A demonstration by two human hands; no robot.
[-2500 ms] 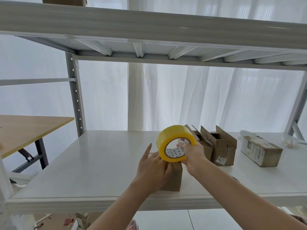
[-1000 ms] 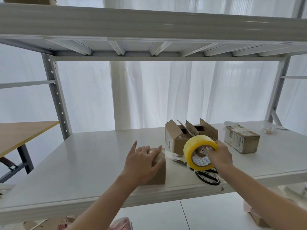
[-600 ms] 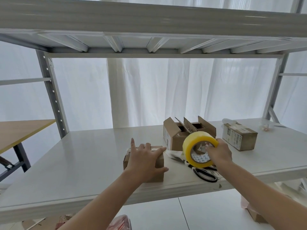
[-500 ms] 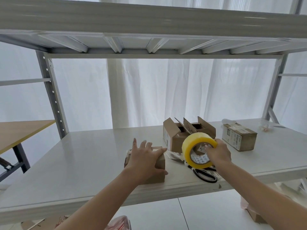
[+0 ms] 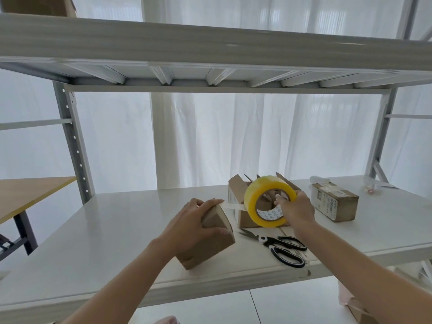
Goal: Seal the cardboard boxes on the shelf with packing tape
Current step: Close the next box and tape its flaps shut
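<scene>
- Left hand (image 5: 191,226): fingers curled over the top of a small cardboard box (image 5: 216,244), thumb on its near side. Firm grip.
- The box is on the white shelf (image 5: 105,235), near the front edge. It sits tilted under the hand, with the end toward the right hand raised.
- Right hand (image 5: 298,211): holds the yellow tape roll (image 5: 264,185) upright in the air, fingers hooked into the core (thumb position not clear).
- The roll is just to the right of the left hand, slightly higher than its knuckles and clear of the shelf.
- Tape strip (image 5: 231,206): pulled taut from the roll across to the top edge of the box, ending at the left fingertips.
- Scissors (image 5: 266,240): flat on the shelf below the right wrist, blades closed and pointing toward the left hand's box.
- Open box (image 5: 235,195): flaps up, directly beyond the roll and partly hidden by it (a second open one seems to stand behind, but I cannot tell).
- Labelled closed box (image 5: 336,206): on the shelf to the right of the right hand, apart from it.
- Wooden table (image 5: 28,195): far left of the left arm, outside the rack.
</scene>
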